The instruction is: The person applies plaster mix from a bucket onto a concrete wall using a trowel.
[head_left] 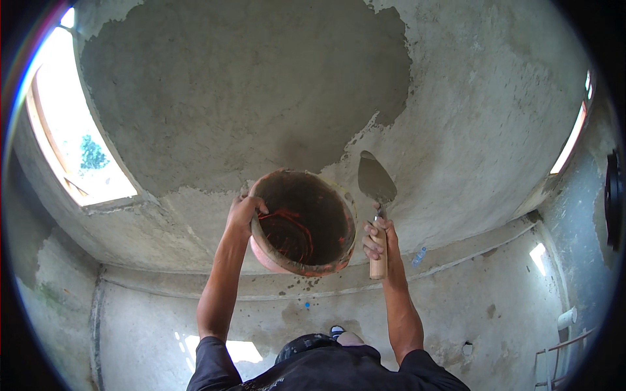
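My left hand [246, 212] grips the left rim of a round reddish bucket [274, 262], its thumb over the edge. The bucket is tilted so its mouth faces me; the dark inside is smeared with mortar and its rim is crusted grey. To the right of it, my right hand [378, 238] is closed around the wooden handle of a pointed trowel [376, 179], whose blade points up toward the wall. Ahead, a large darker patch of wet plaster [248, 85] covers part of the paler wall [469, 111].
A bright window opening [78, 143] is at the left, and a narrower one [571, 138] at the right. A clear plastic bottle [419, 255] lies by the wall's foot. On the floor are a blue cap-like spot [307, 305] and dark splatters. A metal frame [554, 362] stands lower right.
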### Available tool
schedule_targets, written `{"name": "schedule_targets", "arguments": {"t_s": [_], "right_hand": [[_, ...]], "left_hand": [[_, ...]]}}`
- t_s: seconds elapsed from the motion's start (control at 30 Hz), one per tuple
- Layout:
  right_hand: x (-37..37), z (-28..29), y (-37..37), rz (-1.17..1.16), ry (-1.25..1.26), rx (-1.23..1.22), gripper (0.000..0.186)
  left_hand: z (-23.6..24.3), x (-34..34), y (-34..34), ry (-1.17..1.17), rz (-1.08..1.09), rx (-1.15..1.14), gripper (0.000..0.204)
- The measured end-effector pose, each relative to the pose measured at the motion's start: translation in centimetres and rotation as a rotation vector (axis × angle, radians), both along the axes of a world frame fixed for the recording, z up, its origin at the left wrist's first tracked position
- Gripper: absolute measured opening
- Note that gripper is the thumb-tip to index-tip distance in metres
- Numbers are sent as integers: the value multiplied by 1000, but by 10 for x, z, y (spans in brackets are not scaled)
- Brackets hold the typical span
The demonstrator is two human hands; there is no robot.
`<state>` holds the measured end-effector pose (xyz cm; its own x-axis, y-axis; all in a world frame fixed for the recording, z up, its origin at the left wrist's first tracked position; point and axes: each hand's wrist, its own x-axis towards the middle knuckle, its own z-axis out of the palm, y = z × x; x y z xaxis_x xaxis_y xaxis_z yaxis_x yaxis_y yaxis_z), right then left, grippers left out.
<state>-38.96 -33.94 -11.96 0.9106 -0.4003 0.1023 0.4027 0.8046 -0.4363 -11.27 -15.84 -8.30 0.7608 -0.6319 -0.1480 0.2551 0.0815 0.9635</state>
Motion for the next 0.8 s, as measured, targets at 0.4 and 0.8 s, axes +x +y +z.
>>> {"name": "schedule_targets", "arguments": {"t_s": [0.4, 0.8], "right_hand": [[-14, 29, -141, -22, 343, -386, 27], [6, -29, -226, -565, 674, -1354, 16]], "left_hand": [[-16, -17, -21, 31, 73, 2, 45], [-4, -61, -28, 10, 330, 3, 41]]}}
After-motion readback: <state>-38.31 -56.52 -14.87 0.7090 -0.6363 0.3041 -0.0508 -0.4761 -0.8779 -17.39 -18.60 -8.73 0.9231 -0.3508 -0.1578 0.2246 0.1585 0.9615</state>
